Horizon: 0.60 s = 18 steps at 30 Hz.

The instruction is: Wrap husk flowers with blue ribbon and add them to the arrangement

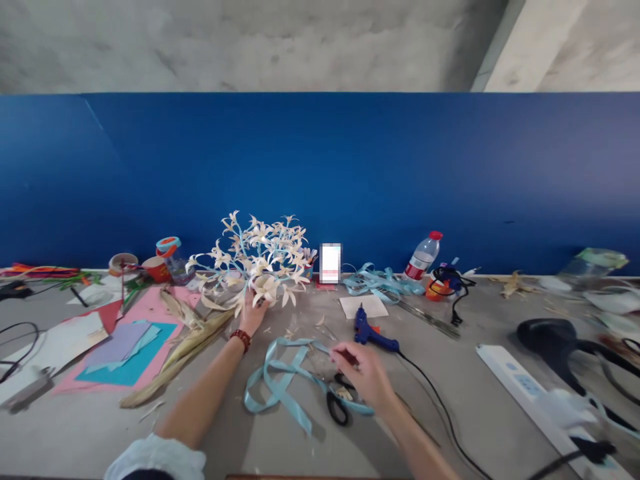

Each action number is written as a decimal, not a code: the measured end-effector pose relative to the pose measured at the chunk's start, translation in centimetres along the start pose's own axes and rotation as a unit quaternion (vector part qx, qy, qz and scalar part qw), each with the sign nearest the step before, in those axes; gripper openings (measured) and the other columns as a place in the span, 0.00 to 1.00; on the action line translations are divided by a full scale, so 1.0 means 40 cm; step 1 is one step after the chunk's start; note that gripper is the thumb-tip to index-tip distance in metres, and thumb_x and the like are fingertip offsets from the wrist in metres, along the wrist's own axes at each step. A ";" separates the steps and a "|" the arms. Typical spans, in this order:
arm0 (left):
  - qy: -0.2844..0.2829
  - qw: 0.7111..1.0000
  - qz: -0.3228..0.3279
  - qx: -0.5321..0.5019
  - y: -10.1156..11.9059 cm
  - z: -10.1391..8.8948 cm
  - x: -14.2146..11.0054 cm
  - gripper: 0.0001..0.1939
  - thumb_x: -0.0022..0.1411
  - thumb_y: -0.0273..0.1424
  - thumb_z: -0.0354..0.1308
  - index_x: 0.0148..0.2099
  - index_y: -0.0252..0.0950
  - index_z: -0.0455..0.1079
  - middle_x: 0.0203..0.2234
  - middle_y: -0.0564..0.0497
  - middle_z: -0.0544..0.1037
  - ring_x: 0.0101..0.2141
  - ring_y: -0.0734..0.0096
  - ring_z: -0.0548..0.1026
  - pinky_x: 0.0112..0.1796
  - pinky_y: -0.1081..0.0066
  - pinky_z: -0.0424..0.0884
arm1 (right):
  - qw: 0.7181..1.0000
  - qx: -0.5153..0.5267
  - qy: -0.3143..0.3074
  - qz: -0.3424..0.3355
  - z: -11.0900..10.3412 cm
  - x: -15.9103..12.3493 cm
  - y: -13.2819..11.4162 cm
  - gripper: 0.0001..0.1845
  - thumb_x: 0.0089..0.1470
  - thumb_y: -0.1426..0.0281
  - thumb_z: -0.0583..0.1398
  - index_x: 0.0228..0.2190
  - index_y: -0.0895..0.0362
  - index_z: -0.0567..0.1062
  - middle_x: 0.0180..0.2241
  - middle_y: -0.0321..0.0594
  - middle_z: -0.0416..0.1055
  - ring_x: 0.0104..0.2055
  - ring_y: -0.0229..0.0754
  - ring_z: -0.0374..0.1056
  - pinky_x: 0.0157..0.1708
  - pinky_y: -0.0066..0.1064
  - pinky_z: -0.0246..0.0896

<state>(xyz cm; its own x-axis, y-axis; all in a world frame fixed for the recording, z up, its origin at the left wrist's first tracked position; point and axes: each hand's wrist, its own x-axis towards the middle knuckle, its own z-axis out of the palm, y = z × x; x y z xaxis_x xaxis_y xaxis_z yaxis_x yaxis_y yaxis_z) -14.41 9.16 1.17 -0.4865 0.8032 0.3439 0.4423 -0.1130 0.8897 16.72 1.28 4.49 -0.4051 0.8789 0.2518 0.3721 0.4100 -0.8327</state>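
Flower spray [263, 231]: pale blossoms on light-blue stems; back of tabletop [450, 373], left of centre, before blue panel [300, 167].
Axis: upright, branches fanned widely sideways.
Left grip [251, 315]: nearer hand, at the spray's base; fingers partly hidden under blossoms, hold cannot be told.
Ribbon [303, 420]: light blue, loosely looped between the forearms.
Scissors [329, 403]: black-handled, beside right grip [367, 377].
Right grip: fingertips drawn together at the ribbon, pinch unconfirmed; spray lies leftward and farther back.
Glue gun [369, 333]: blue, just beyond right grip.
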 end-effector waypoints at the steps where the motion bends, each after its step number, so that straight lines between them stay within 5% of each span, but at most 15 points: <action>1: 0.000 1.000 0.001 0.003 0.000 0.002 0.000 0.18 0.61 0.35 0.60 0.51 0.34 0.69 0.46 0.43 0.75 0.46 0.57 0.74 0.45 0.55 0.71 | 1.000 0.002 0.001 0.001 -0.001 -0.002 0.000 0.11 0.59 0.62 0.56 0.31 0.52 0.75 0.27 0.37 0.75 0.28 0.42 0.72 0.26 0.28 0.64; 6: -0.004 1.000 0.008 0.015 -0.003 0.003 0.009 0.16 0.51 0.33 0.64 0.44 0.35 0.71 0.37 0.44 0.79 0.46 0.51 0.74 0.47 0.57 0.69 | 1.000 -0.020 0.014 0.002 -0.009 -0.010 -0.011 0.12 0.58 0.61 0.56 0.29 0.52 0.75 0.25 0.37 0.75 0.26 0.42 0.71 0.24 0.28 0.62; 18: -0.043 0.998 -0.017 -0.046 0.019 -0.053 -0.059 0.22 0.51 0.37 0.64 0.48 0.36 0.67 0.48 0.39 0.75 0.48 0.52 0.73 0.45 0.56 0.73 | 0.992 0.119 0.029 0.041 0.001 -0.039 0.008 0.13 0.58 0.58 0.57 0.30 0.53 0.74 0.28 0.39 0.74 0.27 0.41 0.71 0.29 0.29 0.67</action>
<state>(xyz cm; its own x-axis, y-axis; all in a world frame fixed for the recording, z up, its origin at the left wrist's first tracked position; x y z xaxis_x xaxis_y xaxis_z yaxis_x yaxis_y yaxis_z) -14.52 5.95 1.67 -0.4311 0.8544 0.2900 0.3548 -0.1350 0.9252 17.44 0.04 3.82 -0.3307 0.9223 0.2000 0.1911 0.2730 -0.9428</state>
